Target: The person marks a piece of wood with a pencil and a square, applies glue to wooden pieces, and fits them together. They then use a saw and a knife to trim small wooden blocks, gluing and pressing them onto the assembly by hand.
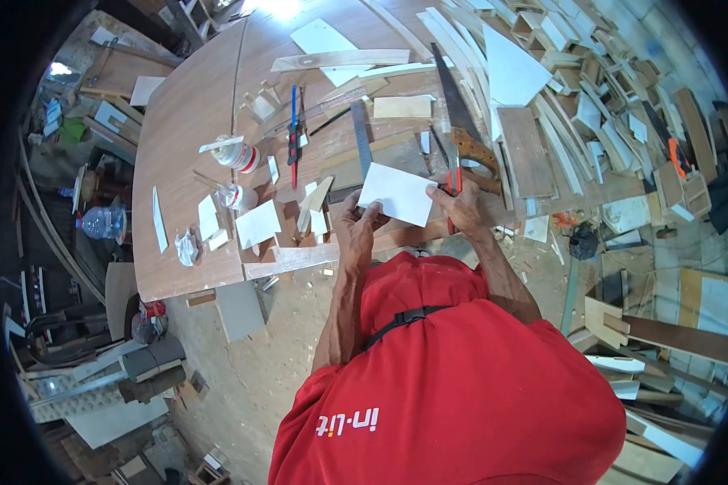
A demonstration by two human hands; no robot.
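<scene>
A flat white rectangular panel (398,194) is held up at the near edge of the table, tilted toward me. My left hand (357,223) is closed on its lower left corner, thumb on the white face. At the right edge, my right hand (459,207) pinches the same panel between thumb and fingers. A red-handled hand tool (455,179) overlaps my right hand in this view. Just beyond the panel lie a metal ruler (360,133) and a handsaw (448,85) with a wooden handle.
The wooden table (178,170) carries a white glue bottle (241,155), a second white container (239,197), white offcuts (259,224) and a blue-and-red tool (294,133). Long strips and stacked wooden pieces (574,89) crowd the right. Scraps lie on the floor (299,323).
</scene>
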